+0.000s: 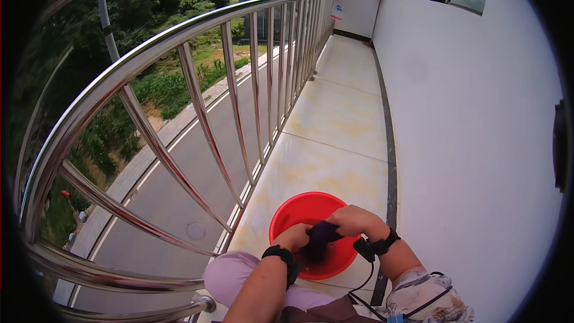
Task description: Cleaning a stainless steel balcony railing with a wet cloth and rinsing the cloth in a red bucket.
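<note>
A red plastic basin [287,208] stands on the tiled floor in front of me. Over it, my left hand [293,237] grips one side of a dark purple cloth [319,237], and my right hand [352,220] grips the other side. The lower part of the cloth hangs down into the basin, where what looks like some water shows. Black bands are strapped round both wrists, and a cable runs from the small device on the right one. The fingertips are partly hidden by the cloth.
A stainless steel railing [188,72] curves along the left, with a road [188,188] below. The white wall [457,121] rises at the right above a dark skirting strip [391,175]. Tiled balcony floor [336,103] runs ahead. Small items hang at the far end.
</note>
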The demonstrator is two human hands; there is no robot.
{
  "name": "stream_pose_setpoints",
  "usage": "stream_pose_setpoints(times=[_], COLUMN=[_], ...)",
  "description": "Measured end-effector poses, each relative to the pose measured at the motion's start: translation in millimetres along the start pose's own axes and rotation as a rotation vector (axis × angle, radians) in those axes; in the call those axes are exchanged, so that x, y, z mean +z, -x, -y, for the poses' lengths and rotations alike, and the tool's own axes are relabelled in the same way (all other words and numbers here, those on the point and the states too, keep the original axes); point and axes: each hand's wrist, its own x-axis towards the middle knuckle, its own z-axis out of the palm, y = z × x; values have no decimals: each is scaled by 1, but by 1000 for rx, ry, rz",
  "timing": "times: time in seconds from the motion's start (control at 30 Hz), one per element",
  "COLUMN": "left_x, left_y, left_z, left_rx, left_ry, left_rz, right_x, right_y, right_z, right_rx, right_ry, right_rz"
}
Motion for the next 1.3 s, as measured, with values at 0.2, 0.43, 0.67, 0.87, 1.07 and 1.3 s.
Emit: stream_pose_setpoints(times=[0.2, 0.43, 0.67, 0.87, 1.07, 1.3], left_x=[-8, -11, 20, 24, 9, 5], left_y=[13, 4, -16, -13, -14, -16], left_z=[-2, 0, 10, 12, 13, 47], left_rx=[255, 143, 237, 423, 104, -5], left_ry=[137, 280, 281, 44, -231, -113], left_rz=[-112, -533, -330, -146, -124, -314], right_x=[-29, 38, 145, 184, 226, 232], right_y=[32, -16, -78, -129, -184, -186], right_z=[-1, -49, -43, -67, -56, -39], right_rx=[39, 299, -14, 100, 146, -114], right_ry=[-88, -547, -1834, -1983, -1058, -653], right_rz=[-273, -570, -20, -78, 100, 280])
